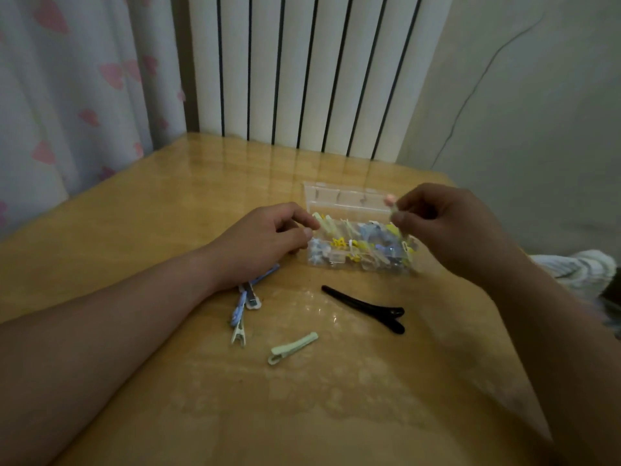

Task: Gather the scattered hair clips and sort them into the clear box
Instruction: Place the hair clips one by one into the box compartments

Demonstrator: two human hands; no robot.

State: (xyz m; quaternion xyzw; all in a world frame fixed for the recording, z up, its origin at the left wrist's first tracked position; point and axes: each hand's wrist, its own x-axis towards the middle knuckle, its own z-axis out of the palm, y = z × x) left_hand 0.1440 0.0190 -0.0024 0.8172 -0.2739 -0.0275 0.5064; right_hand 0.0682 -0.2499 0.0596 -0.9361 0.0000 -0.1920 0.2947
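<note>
Nearest me lies a pale green hair clip [292, 348], then blue-and-white clips [244, 306] by my wrist, my left hand [262, 243] gripping the left end of the clear box [339, 200], a black clip [366, 307], and my right hand [447, 227] pinching a small clip [392, 207] over the box.

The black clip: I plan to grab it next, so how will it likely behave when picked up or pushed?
The black clip looks like rigid, glossy plastic, so probably stiff and a bit slippery. Long, slim and lying flat on the shiny table, it would likely slide or spin when pushed, not roll. Probably light.
</note>
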